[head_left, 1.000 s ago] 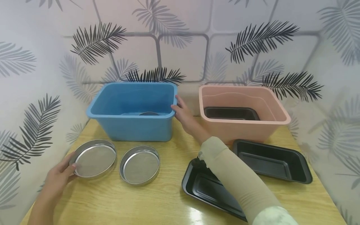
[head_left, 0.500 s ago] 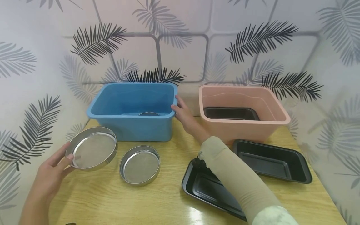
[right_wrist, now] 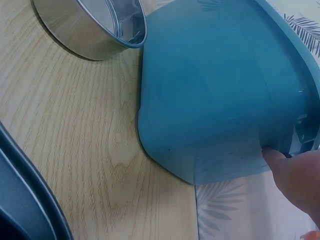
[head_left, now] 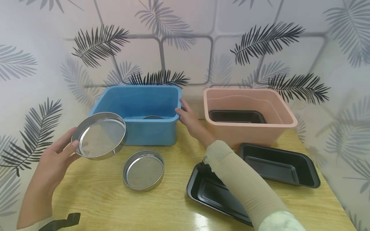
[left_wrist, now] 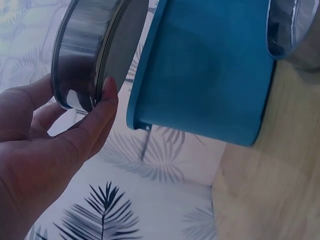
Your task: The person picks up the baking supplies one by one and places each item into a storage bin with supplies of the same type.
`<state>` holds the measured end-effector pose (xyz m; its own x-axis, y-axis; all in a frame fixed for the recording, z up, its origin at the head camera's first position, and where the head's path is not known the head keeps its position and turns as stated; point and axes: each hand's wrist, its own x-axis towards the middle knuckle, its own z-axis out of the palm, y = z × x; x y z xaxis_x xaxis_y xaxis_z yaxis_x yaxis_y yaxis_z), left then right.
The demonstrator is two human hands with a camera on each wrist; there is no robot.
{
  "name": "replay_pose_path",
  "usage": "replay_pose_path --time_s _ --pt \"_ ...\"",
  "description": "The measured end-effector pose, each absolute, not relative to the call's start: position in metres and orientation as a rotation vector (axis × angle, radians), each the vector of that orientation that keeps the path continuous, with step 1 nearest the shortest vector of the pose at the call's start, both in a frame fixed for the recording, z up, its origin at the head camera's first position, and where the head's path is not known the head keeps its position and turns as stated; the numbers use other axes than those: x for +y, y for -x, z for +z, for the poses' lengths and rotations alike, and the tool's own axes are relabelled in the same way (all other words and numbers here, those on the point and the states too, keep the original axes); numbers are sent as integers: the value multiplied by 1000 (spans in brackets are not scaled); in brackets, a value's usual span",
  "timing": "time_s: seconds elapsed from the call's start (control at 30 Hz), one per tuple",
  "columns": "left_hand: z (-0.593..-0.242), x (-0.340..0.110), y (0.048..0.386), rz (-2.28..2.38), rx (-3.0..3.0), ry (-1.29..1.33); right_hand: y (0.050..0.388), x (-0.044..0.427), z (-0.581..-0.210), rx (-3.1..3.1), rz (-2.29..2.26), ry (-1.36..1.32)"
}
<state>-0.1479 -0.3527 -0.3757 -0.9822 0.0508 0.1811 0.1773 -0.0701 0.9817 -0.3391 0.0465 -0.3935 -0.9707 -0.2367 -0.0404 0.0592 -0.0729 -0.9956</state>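
My left hand [head_left: 59, 157] pinches the near-left wall of a round metal sieve [head_left: 101, 138], thumb inside the rim. The sieve is raised off the table and tilted, in front of the left corner of a blue plastic bin [head_left: 144, 133]. In the left wrist view, the sieve's shiny side [left_wrist: 82, 55] lies between thumb and fingers. At the bin's right end, my right hand [head_left: 189, 117] grips the rim; the right wrist view shows only part of that hand [right_wrist: 300, 180]. Another round sieve [head_left: 143, 170] lies on the table before the bin. A metal rim peeks out inside the bin.
A pink bin [head_left: 248, 131] stands at the back right with a black loaf pan [head_left: 237, 116] inside. Before it lie two more black loaf pans, one at the right [head_left: 280, 166] and one [head_left: 218, 194] partly beneath my right forearm. Patterned cloth hangs behind the wooden table [head_left: 130, 208].
My left hand has lifted the sieve from the table, upward and toward the blue bin, tilting it. My right hand has stayed on the bin's rim.
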Motion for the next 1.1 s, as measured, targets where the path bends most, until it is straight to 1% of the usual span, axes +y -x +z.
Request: replay_pose_path --time_s 0.17,0.4,0.6,0.87,1.1 --pt "-362 -341 166 -2198 -2112 301 338 47 -393 1994 -2147 195" --pt "-354 -328 191 -2239 -2094 356 340 49 -391 2013 -2159 221" --pt "-345 -314 212 -2170 -2187 333 339 50 -388 1982 -2201 263" --pt "-331 -299 241 -2110 -2310 290 339 50 -387 1972 -2208 249" --pt "-321 -286 273 -1998 -2452 289 340 49 -388 1958 -2223 247"
